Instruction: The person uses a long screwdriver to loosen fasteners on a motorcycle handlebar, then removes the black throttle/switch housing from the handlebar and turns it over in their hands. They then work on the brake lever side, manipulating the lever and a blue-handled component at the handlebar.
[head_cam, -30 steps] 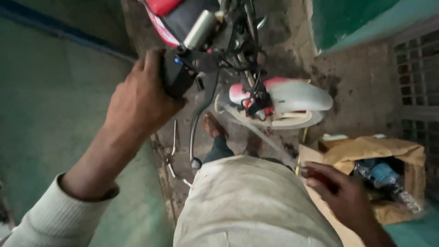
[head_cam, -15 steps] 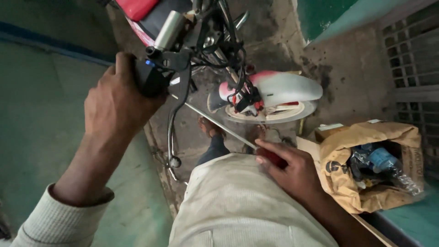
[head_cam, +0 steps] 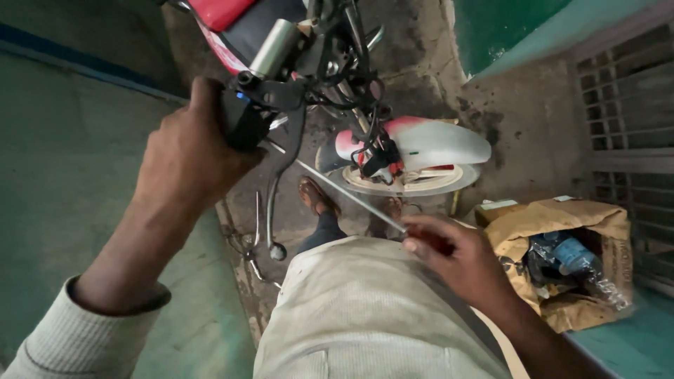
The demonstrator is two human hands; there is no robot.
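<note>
My left hand (head_cam: pixel 189 151) is closed around the black switch housing (head_cam: pixel 242 119) on a motorcycle's handlebar, beside its silver bar end (head_cam: pixel 275 48). The brake lever (head_cam: pixel 277 189) hangs down below it. My right hand (head_cam: pixel 456 256) pinches the near end of a long thin metal rod (head_cam: pixel 337 186), which runs up and left until its tip meets the switch housing. A tangle of wires (head_cam: pixel 365 133) hangs over the white and red front fender (head_cam: pixel 428 144) and front wheel.
An open brown paper bag (head_cam: pixel 562 217) with plastic-wrapped blue parts (head_cam: pixel 572 260) lies at the right. My sandalled feet (head_cam: pixel 316 196) stand on the dirty concrete floor. A green wall (head_cam: pixel 519 28) and a metal grille (head_cam: pixel 632 119) are at the upper right.
My right hand rose from beside the bag, took up the thin rod and brought its tip to the switch housing. My left hand kept its grip on the housing.
</note>
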